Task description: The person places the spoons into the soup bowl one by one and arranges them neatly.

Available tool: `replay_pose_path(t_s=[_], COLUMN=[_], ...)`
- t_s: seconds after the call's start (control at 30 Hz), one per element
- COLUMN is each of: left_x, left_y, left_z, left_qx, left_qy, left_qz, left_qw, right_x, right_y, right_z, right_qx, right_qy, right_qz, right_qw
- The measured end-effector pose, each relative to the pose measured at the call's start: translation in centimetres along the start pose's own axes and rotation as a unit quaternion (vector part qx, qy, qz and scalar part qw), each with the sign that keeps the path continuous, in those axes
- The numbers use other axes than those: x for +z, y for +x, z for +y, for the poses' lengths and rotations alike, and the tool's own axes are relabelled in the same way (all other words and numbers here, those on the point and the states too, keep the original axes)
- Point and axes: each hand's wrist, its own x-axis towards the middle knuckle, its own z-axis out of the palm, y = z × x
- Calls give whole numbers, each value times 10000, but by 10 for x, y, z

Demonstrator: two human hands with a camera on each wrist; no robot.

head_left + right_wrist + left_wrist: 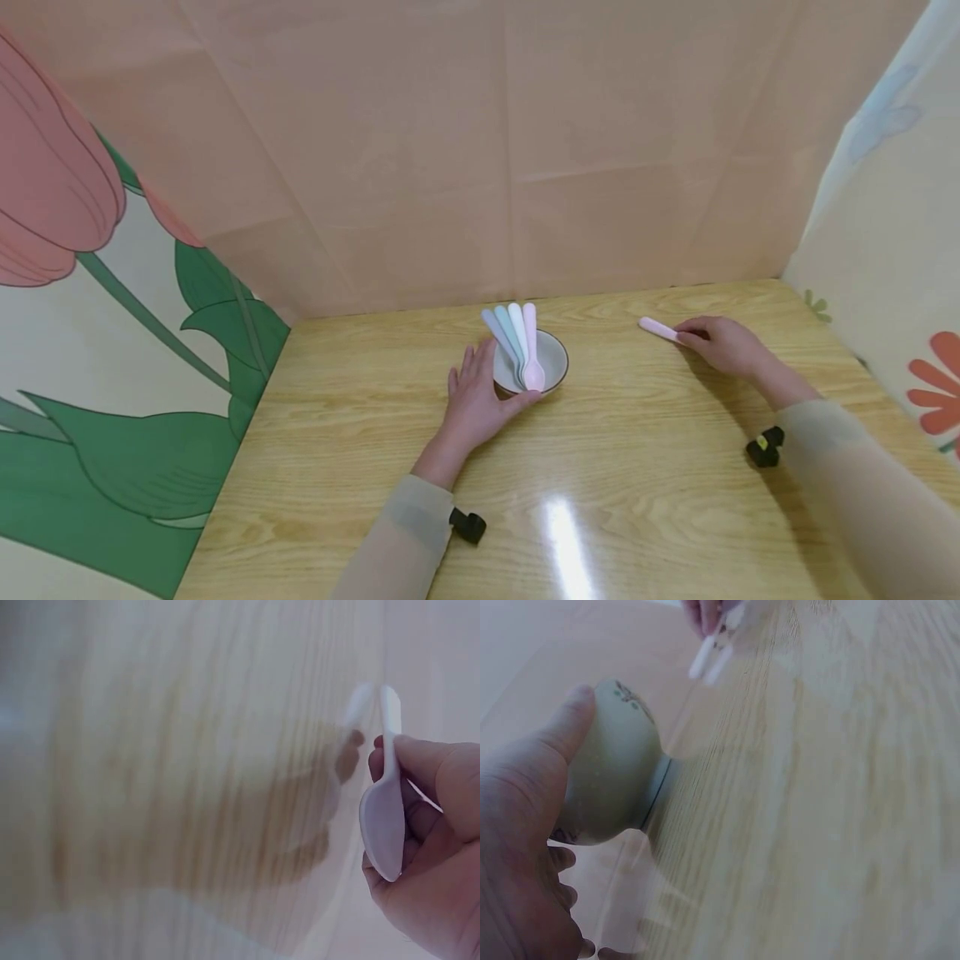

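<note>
A small round bowl [553, 360] with a dark rim stands on the table, with several pastel spoons [517, 340] leaning in it. Their handles stick out past its far rim. My left hand [477, 402] holds the bowl from its left and near sides, thumb against the outer wall, as the left wrist view shows on the patterned bowl [619, 765]. Off to the right, my right hand [726, 343] pinches a pink spoon [657, 328] between thumb and fingers. Its handle points left; the spoon's scoop [384, 829] shows near the palm in the right wrist view.
The glossy wood-grain table [615, 475] reflects a bright light near its front. A plain pinkish backdrop [480, 167] rises behind the table. Flower-printed panels [135, 392] stand at the left and right sides.
</note>
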Motion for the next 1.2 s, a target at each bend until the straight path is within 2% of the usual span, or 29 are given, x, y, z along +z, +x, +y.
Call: replay_pose_path(t_s=[0.3, 0.5, 0.73, 0.97, 1.2], left_x=[0, -1, 1, 0, 1], left_y=[0, 0, 1, 1, 2], left_z=[0, 1, 0, 0, -1], left_qx=[13, -5, 17, 19, 30], left_qy=[-44, -52, -25, -59, -33], left_qz=[19, 4, 11, 2, 19], left_qw=[10000, 10000, 10000, 10000, 10000], right_x=[-4, -6, -4, 0, 7], right_y=[-1, -2, -2, -1, 2], right_z=[-12, -26, -44, -67, -83], right_qx=[382, 209, 167, 50, -157], right_qy=[655, 888, 1404, 1694, 2125], right_qz=[-156, 61, 191, 377, 576], right_qw=[9970, 9958, 9898, 9848, 9753])
